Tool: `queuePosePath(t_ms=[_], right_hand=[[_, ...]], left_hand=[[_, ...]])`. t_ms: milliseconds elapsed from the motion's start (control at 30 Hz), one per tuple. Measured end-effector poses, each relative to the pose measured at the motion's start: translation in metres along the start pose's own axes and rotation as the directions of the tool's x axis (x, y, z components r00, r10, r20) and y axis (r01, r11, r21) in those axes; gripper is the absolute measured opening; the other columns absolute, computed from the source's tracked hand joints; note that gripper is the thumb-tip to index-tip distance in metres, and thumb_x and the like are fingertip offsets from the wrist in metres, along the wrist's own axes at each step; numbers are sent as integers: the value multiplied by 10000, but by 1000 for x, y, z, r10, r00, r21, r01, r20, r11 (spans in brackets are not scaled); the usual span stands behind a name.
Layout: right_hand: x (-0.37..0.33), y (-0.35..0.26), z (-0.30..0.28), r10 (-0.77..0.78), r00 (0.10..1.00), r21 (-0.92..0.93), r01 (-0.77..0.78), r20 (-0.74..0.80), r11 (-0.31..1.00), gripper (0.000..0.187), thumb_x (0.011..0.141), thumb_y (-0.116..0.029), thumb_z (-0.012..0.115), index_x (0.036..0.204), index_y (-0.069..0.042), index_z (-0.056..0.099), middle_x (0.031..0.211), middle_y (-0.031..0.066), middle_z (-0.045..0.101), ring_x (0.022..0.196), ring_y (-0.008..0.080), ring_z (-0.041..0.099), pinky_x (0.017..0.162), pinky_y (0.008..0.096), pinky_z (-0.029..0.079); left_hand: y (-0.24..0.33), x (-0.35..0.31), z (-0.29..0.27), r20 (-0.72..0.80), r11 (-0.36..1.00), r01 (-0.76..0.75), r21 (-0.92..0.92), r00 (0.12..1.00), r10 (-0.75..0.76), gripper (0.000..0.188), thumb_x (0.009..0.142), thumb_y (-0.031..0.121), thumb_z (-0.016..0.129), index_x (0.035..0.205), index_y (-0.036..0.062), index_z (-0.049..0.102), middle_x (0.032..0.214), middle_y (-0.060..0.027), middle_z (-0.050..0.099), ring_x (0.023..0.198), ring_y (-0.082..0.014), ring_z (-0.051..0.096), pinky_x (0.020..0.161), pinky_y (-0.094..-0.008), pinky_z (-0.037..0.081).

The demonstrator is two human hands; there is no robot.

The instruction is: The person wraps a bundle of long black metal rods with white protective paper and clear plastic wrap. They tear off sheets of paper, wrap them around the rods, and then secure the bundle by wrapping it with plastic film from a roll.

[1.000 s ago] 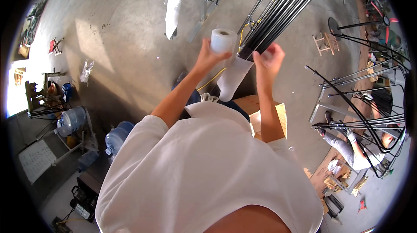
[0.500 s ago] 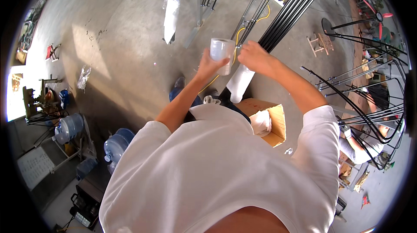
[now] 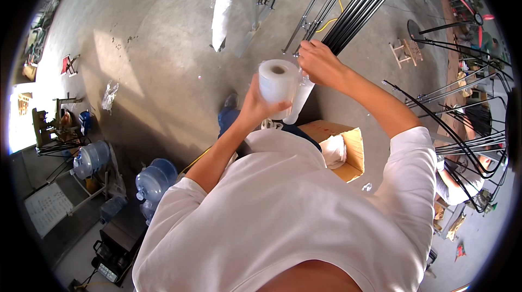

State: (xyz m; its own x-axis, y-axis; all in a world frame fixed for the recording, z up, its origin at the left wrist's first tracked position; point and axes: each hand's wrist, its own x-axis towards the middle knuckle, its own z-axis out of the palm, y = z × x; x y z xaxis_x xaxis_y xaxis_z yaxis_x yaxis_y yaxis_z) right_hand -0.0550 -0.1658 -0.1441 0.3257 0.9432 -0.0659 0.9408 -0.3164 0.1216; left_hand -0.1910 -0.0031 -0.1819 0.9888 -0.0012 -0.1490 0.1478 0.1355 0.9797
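Observation:
My left hand (image 3: 260, 101) is wrapped round a thick roll of clear stretch film (image 3: 277, 82), its cardboard core facing up. Just to the right, my right hand (image 3: 319, 63) is closed, its fingers pinched by the loose film coming off the roll. Beyond it runs a bundle of long black rods (image 3: 367, 9), slanting up to the far right. The near end of that bundle is wrapped in white film (image 3: 300, 101), partly hidden behind the roll and my right hand.
An open cardboard box (image 3: 353, 156) with white material inside stands by my legs. Another black bundle (image 3: 221, 22) with a wrapped end lies ahead. Large blue water bottles (image 3: 155, 180) are at left. A small wooden stool (image 3: 406, 52), bent black rods and another person (image 3: 462, 175) are at right.
The roll has come nearer to me and tilted, so its core now shows. My right hand remains closed near the bundle, and my view has shifted slightly.

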Motion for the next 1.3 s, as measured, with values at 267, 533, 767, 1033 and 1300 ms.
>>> queuePosePath(t_ms=[267,533,767,1033,1300], right_hand=[[-4,-2,3,6,999,-10,-7,-42,1000,87,573,-134,645,552,-66,595,659,21,495,780,168,450,672,278,354],[-8,-1,-6,-89,996,-60,87,-23,994,70,615,-97,569,548,-99,589,649,16,507,783,171,465,689,275,367],[-9,1,-9,-74,997,-26,73,-31,997,46,624,-88,562,596,-74,596,661,29,545,799,179,485,705,292,395],[-11,-1,-8,-70,995,-61,66,-64,996,39,618,-73,564,599,-75,598,670,28,551,802,176,494,714,290,396],[-8,-6,-14,-15,992,-64,7,-123,998,20,600,-67,573,602,-51,584,739,59,537,817,188,492,704,272,415]], left_hand=[[5,5,-11,238,902,214,-374,963,-130,717,587,212,700,1186,3,364,1093,-83,473,1027,-187,453,881,-316,357],[1,23,-7,230,891,238,-387,961,-156,664,607,243,717,1144,-4,415,1024,-72,523,954,-172,510,831,-326,412],[-2,31,-5,221,861,277,-427,955,-198,612,650,168,690,1161,2,396,1034,-74,511,941,-170,514,807,-325,425],[-7,38,-2,266,887,250,-389,952,-152,629,603,189,698,1145,18,426,1022,-60,529,953,-171,509,833,-317,404],[-8,31,3,214,953,81,-293,977,-17,693,487,157,758,1093,31,447,969,-42,515,922,-148,490,824,-299,388]])
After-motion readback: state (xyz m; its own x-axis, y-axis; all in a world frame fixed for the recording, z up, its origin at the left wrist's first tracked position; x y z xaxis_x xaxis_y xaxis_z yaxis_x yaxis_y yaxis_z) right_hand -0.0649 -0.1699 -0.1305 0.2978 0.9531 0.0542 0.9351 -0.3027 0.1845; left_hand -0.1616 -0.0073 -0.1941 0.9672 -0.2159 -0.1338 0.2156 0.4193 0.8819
